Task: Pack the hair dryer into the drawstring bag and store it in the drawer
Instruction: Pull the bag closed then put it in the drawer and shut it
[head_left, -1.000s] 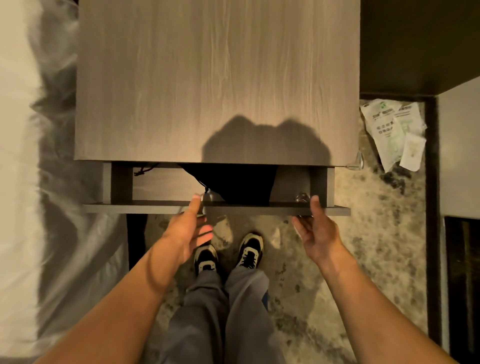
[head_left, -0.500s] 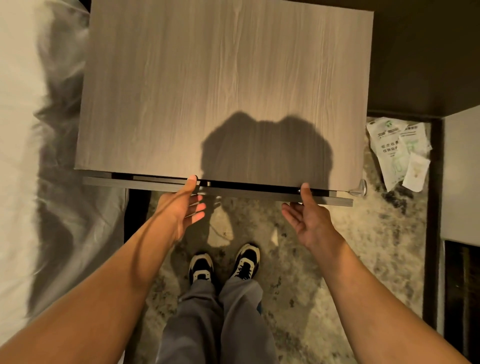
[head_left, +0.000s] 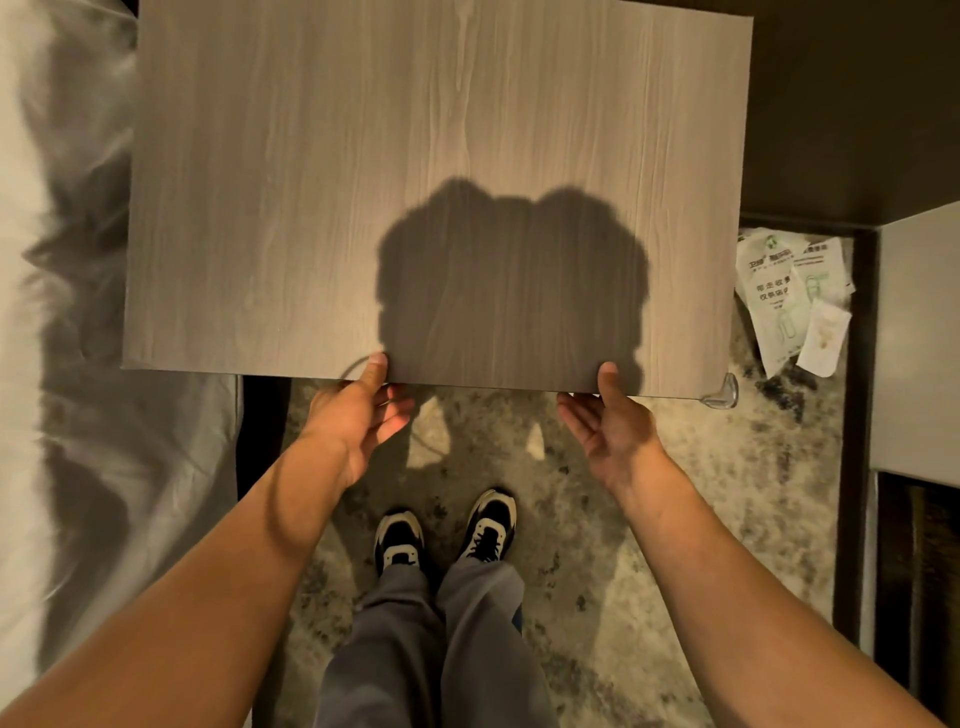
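Observation:
I look straight down on a grey wood-grain nightstand top (head_left: 436, 182). The drawer is pushed fully in and is hidden under the top, so the black drawstring bag and the hair dryer are out of sight. My left hand (head_left: 358, 415) is at the front edge, thumb tip against it and fingers spread below. Further right on the same edge, my right hand (head_left: 605, 423) rests with its thumb up against the edge and its palm open. Neither hand holds anything.
A bed with white sheets (head_left: 47, 312) lies along the left. White paper packets (head_left: 792, 299) lie on the floor right of the nightstand. A clear corner guard (head_left: 724, 392) caps its front right corner. My feet (head_left: 447, 535) stand on mottled carpet. A pale cabinet (head_left: 917, 338) stands at the right.
The drawer went from open, with the black bag visible inside, to fully shut. Both hands followed its front forward to the nightstand's edge.

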